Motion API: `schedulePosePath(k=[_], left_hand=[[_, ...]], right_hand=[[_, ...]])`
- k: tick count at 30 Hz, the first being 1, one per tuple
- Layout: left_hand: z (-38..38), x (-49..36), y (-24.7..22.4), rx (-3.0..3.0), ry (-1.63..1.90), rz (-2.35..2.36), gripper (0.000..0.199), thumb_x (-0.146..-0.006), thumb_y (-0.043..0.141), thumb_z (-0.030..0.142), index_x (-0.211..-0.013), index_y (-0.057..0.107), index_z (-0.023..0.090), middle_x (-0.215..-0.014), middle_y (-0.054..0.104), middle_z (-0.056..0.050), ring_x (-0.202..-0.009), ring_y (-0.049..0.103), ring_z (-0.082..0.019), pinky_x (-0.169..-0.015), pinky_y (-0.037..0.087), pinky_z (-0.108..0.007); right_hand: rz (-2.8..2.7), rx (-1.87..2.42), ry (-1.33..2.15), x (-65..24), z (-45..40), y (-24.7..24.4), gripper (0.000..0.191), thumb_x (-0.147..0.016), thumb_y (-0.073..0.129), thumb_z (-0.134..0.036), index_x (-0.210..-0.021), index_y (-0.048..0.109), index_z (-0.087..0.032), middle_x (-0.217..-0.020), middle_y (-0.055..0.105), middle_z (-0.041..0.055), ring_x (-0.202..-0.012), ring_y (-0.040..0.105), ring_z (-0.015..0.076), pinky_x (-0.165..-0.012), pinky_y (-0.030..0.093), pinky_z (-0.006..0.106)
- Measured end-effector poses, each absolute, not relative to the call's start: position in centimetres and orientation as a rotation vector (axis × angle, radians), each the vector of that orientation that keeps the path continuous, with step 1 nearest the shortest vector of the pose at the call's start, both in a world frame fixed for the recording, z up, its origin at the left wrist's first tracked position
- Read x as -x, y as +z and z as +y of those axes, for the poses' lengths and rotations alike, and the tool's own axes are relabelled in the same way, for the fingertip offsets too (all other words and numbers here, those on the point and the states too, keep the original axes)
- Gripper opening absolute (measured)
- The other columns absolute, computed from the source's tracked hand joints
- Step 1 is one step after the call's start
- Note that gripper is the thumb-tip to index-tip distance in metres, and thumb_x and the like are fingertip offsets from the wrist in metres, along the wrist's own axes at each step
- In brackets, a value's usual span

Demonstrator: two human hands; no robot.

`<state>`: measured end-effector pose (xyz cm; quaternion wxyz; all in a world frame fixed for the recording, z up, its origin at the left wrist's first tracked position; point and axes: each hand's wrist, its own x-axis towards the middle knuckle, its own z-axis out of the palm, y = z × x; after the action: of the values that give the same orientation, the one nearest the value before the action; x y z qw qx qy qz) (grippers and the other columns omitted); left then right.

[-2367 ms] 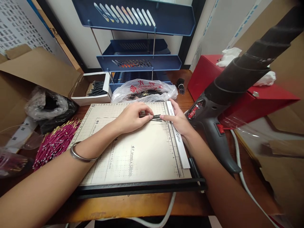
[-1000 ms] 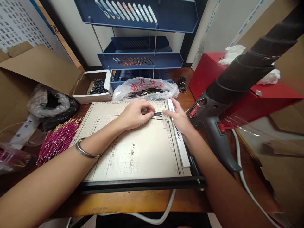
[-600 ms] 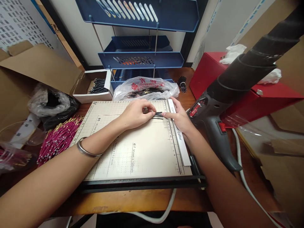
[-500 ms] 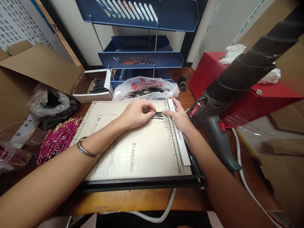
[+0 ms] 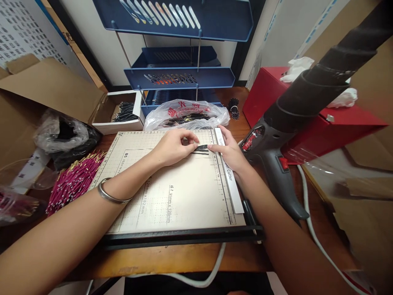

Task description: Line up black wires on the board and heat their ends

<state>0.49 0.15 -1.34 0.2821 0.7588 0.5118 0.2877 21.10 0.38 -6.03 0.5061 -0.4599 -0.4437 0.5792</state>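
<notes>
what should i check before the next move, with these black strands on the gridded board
1. Left hand at the thin black strands: ok, its fingers are on them.
2. Strands roughly parallel: ok.
3. Strand ends even: cannot tell, too small.
4. Right hand clear of the long white lettered strip: not ok, its thumb crosses over it.
5. Black-and-grey gun-shaped tool switched off: cannot tell from its red switch.

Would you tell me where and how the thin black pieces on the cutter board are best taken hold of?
Probably by their left ends, pinched from the left, where the left hand is. The thin black pieces lie flat, roughly side by side on the cutter board, their right ends by the right hand's thumb, towards the white strip.
</notes>
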Motion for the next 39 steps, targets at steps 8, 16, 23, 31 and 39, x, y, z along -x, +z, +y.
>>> schedulePosePath(k=[8, 16, 23, 31, 39], left_hand=[[0.0, -0.1, -1.3, -2.116, 0.733, 1.345, 0.025, -0.09, 0.067, 0.033, -0.099, 0.083, 0.016, -0.089, 0.077, -0.006, -0.074, 0.06, -0.017, -0.075, 0.049, -0.033], [-0.1, 1.2, 1.6, -2.533, 0.282, 1.258, 0.029, -0.091, 0.07, 0.037, -0.11, 0.081, 0.018, -0.108, 0.08, -0.011, -0.096, 0.07, -0.026, -0.086, 0.05, -0.037], [-0.5, -1.4, 4.2, -2.848, -0.316, 1.308, 0.022, -0.084, 0.06, 0.009, -0.078, 0.079, 0.019, -0.072, 0.071, -0.01, -0.061, 0.057, -0.023, -0.066, 0.041, -0.04], [-0.1, -1.0, 4.6, -2.74, -0.319, 1.312, 0.019, -0.064, 0.066, 0.007, -0.057, 0.069, 0.024, -0.055, 0.057, -0.004, -0.049, 0.037, -0.018, -0.058, 0.031, -0.037], [4.9, 10.5, 6.5, -2.487, -0.058, 1.634, 0.001, -0.071, 0.08, 0.023, -0.071, 0.079, 0.023, -0.066, 0.072, 0.0, -0.062, 0.051, -0.014, -0.069, 0.034, -0.032]], right_hand=[[-1.047, 1.124, 1.415, -21.0, 0.7, -5.7, 0.107, -0.054, 0.08, -0.029, -0.156, 0.046, -0.025, -0.161, 0.061, 0.0123, -0.155, 0.053, 0.0348, -0.135, 0.042, 0.052], [-1.068, 1.132, 1.394, -21.1, 1.0, -6.1, 0.1, -0.056, 0.076, -0.03, -0.152, 0.049, -0.027, -0.166, 0.056, 0.0088, -0.156, 0.053, 0.0312, -0.139, 0.036, 0.049], [-1.004, 1.068, 1.402, -20.8, 0.9, -6.2, 0.096, -0.056, 0.077, -0.028, -0.149, 0.053, -0.027, -0.16, 0.064, 0.0087, -0.15, 0.058, 0.0312, -0.138, 0.037, 0.051], [-1.018, 1.07, 1.401, -20.8, 0.9, -6.2, 0.098, -0.057, 0.076, -0.031, -0.152, 0.053, -0.026, -0.16, 0.063, 0.0106, -0.151, 0.057, 0.0324, -0.133, 0.043, 0.051], [-1.015, 1.076, 1.399, -20.7, 0.7, -6.1, 0.095, -0.06, 0.076, -0.034, -0.152, 0.054, -0.027, -0.158, 0.064, 0.0096, -0.151, 0.056, 0.0333, -0.129, 0.047, 0.052]])
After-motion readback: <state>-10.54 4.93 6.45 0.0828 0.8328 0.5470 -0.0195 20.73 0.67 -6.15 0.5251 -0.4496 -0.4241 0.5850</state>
